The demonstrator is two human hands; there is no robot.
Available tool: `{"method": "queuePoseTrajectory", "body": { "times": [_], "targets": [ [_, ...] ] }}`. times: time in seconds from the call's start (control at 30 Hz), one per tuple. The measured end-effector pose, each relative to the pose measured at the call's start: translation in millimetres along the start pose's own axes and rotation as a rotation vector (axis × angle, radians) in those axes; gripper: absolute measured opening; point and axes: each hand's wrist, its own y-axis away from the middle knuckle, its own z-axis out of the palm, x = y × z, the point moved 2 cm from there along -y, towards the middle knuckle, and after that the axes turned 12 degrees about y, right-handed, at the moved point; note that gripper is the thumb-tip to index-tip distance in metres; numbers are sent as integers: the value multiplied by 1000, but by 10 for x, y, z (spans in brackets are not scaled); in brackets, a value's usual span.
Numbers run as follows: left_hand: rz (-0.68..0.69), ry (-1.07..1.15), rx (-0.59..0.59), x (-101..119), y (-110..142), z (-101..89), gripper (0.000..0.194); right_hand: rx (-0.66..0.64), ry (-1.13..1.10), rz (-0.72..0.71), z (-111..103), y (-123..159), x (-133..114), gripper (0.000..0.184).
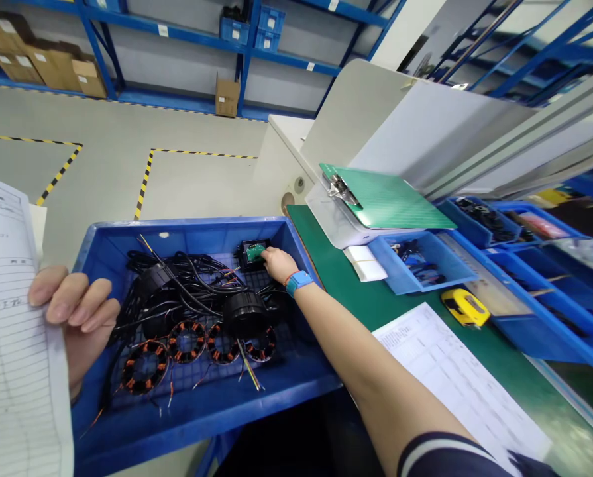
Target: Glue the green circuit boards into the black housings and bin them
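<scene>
My left hand is closed on printed paper sheets, with the fingertips curled over their edge. Inside the blue crate, my right hand pinches the edge of a small green circuit board. That board sits in or on a small black box in the crate's far right corner. Beside it lie tangled black cables and a round black housing. Several motor stators with copper-coloured windings lie along the crate's near side. A blue watch is on my right wrist.
Right of the crate is a green tabletop with a green clipboard, a blue parts bin, a yellow tape measure and a printed form. More blue bins stand farther right. Blue shelving runs behind.
</scene>
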Motion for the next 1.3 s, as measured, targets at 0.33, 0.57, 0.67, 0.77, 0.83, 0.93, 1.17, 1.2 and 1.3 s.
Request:
{"method": "queuePoseTrajectory", "body": {
  "times": [0.33, 0.57, 0.67, 0.77, 0.83, 0.93, 1.17, 1.2, 1.3],
  "targets": [
    [-21, 7, -27, -4, -9, -11, 26, -329, -105, -213, 135, -63, -289, 19],
    [-26, 6, -16, -4, 5, -24, 24, -405, -147, -162, 270, -228, -258, 23],
    [-24, 13, -12, -1, 11, -22, 24, -385, -176, -132, 302, -227, -235, 26],
    [-26, 22, -12, 9, 10, -34, 26, -379, -185, -121, 311, -227, -239, 26],
    [-23, 26, -5, 16, 7, -42, 28, -383, -181, -124, 302, -229, -247, 24],
    [14, 28, 32, 25, 5, -43, 31, -387, -155, -132, 273, -214, -256, 22],
    [-23, 26, -28, 18, 5, -16, 27, -303, -98, -203, 197, -133, -383, 26],
    [-25, 26, -34, 21, 5, -17, 26, -285, -85, -204, 190, -127, -413, 28],
    [-28, 29, -44, 31, 7, -24, 25, -254, -31, -184, 180, -120, -484, 31]
  ]
}}
